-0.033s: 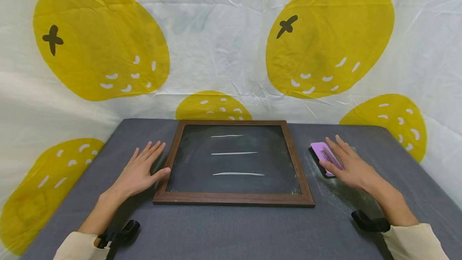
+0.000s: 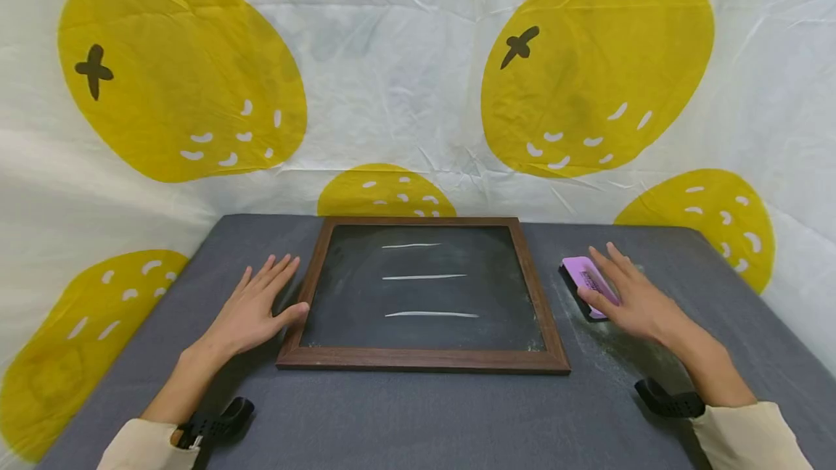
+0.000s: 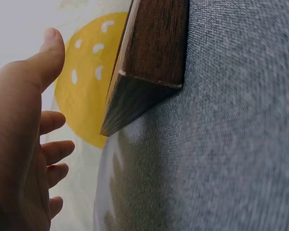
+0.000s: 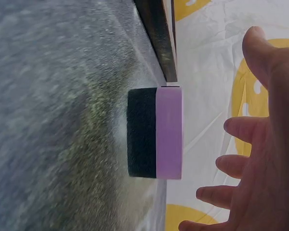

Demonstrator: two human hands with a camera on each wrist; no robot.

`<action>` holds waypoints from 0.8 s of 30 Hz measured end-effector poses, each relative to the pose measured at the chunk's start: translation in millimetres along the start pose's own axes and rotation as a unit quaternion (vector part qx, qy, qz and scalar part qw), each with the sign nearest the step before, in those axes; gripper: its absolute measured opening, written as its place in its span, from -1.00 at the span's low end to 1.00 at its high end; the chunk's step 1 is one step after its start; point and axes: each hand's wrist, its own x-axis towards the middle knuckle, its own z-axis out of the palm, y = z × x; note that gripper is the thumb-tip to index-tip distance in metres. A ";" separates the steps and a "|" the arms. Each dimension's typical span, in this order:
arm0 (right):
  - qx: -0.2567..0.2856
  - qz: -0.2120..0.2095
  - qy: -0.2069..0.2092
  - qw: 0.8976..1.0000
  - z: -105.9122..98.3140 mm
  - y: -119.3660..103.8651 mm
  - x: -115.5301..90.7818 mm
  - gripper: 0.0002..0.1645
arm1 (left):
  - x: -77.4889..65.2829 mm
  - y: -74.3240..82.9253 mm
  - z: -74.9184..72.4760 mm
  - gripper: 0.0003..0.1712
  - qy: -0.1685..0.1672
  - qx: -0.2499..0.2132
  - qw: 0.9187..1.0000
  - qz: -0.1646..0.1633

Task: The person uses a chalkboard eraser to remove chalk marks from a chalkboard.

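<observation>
A chalkboard (image 2: 424,296) in a brown wooden frame lies on the table, with three white chalk lines on its dark surface. My left hand (image 2: 251,314) hovers at the frame's left side, fingers spread and holding nothing; its thumb overlaps the frame in the head view. Over on the right is a chalkboard eraser (image 2: 581,270), purple on top with a black felt underside. Above it my right hand (image 2: 636,303) is spread, partly covering it. In the right wrist view a gap shows between those fingers and the eraser (image 4: 168,132).
Grey cloth covers the table (image 2: 418,419), with pale chalk dust around the eraser. Behind it hangs a white curtain (image 2: 392,93) printed with big yellow fruit. Black bands (image 2: 218,419) sit on both wrists, below cream sleeves.
</observation>
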 end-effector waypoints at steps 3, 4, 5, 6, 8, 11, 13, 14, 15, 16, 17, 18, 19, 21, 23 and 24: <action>0.001 0.000 0.004 1.000 -1.1 -0.5 -0.6 -0.05 | 1.9 -1.1 1.5 -0.05 0.007 0.000 1.000 0.004; 0.000 0.003 0.005 1.000 -1.5 -0.3 -0.9 -0.05 | 2.4 -1.3 2.7 -0.05 0.009 0.000 1.000 0.006; 0.003 0.005 0.006 1.000 -1.8 -0.1 -1.6 -0.04 | 2.7 -1.7 4.2 -0.05 0.009 -0.002 1.000 0.007; 0.007 0.007 0.006 1.000 -1.8 0.6 -2.1 -0.04 | 3.0 -2.3 5.9 -0.05 0.010 -0.003 1.000 0.007; 0.014 0.013 0.007 1.000 -1.3 2.3 -2.2 -0.03 | 4.1 -3.9 9.1 -0.05 0.007 -0.007 1.000 0.006; 0.019 0.023 0.008 1.000 0.7 4.2 -1.3 -0.02 | 4.8 -6.4 13.3 -0.06 0.004 -0.023 1.000 0.001; 0.017 0.028 0.015 0.999 1.9 4.8 0.5 -0.03 | 6.1 -8.6 15.0 -0.07 0.002 -0.039 0.999 -0.003; 0.017 0.030 0.019 0.999 2.0 4.5 1.2 -0.03 | 6.8 -9.8 15.8 -0.08 0.002 -0.048 0.999 -0.004; 0.016 0.032 0.023 0.999 2.2 4.4 1.7 -0.03 | 7.3 -10.9 16.4 -0.08 0.000 -0.058 0.998 -0.005; 0.016 0.033 0.027 0.999 2.9 4.3 1.9 -0.03 | 7.3 -11.7 17.0 -0.09 -0.003 -0.069 0.998 -0.006; 0.015 0.036 0.030 0.999 4.0 4.2 1.8 -0.03 | 7.1 -13.1 18.3 -0.09 -0.007 -0.079 0.997 -0.008; 0.014 0.039 0.032 0.999 5.5 3.9 1.3 -0.02 | 6.5 -14.4 20.0 -0.10 -0.011 -0.089 0.996 -0.010; 0.013 0.041 0.036 0.998 5.9 3.9 1.5 -0.02 | 7.1 -14.9 20.5 -0.10 -0.014 -0.100 0.995 -0.011; 0.006 0.046 0.044 0.998 8.5 4.4 2.0 -0.01 | 7.2 -16.2 22.6 -0.11 -0.016 -0.114 0.993 -0.012; -0.002 0.050 0.051 0.997 12.6 4.5 2.6 0.00 | 6.2 -17.5 24.9 -0.12 -0.017 -0.126 0.992 -0.014; -0.005 0.050 0.054 0.997 14.9 4.5 3.0 0.00 | 5.6 -17.7 26.0 -0.13 -0.015 -0.129 0.991 -0.015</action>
